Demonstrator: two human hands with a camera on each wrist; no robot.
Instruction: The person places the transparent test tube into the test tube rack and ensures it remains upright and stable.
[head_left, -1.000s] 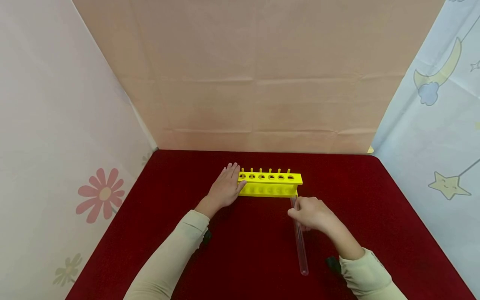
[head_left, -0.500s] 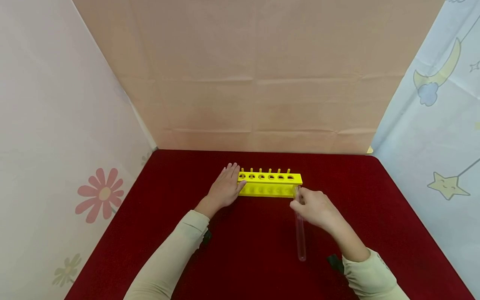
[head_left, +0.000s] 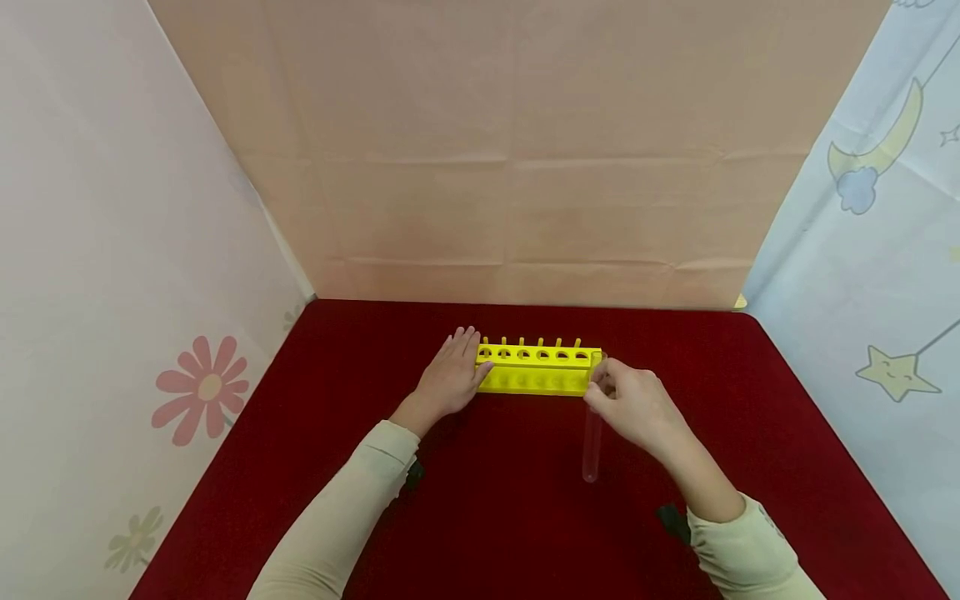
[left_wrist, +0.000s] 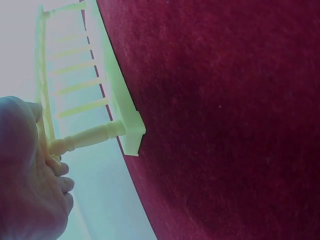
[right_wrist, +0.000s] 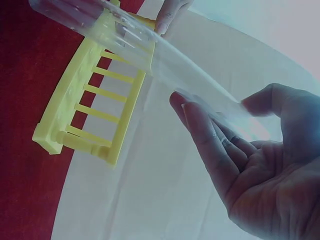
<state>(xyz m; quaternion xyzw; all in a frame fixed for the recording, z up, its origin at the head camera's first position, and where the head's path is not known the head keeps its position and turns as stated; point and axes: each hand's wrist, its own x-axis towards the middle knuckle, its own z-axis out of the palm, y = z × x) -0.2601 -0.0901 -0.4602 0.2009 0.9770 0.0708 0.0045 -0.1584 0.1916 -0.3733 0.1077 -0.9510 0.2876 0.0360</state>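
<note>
A yellow test tube rack, with a row of round holes and a row of pegs behind, stands on the dark red table. My left hand rests on the rack's left end, fingers straight, thumb along the front edge. With my right hand I pinch a clear test tube near its top, thumb against fingers. The tube hangs before the rack's right end, rounded bottom downward. In the right wrist view the tube slants across the rack. The left wrist view shows the rack's posts beside my palm.
The red tabletop spreads around the rack. A beige sheet hangs behind the table. Patterned white sheets close off the left side and the right side. Black straps show at both wrists.
My right hand has raised the test tube and shifted its lower end slightly left, bringing its top up to the rack's upper right end. My left hand has stayed on the rack.
</note>
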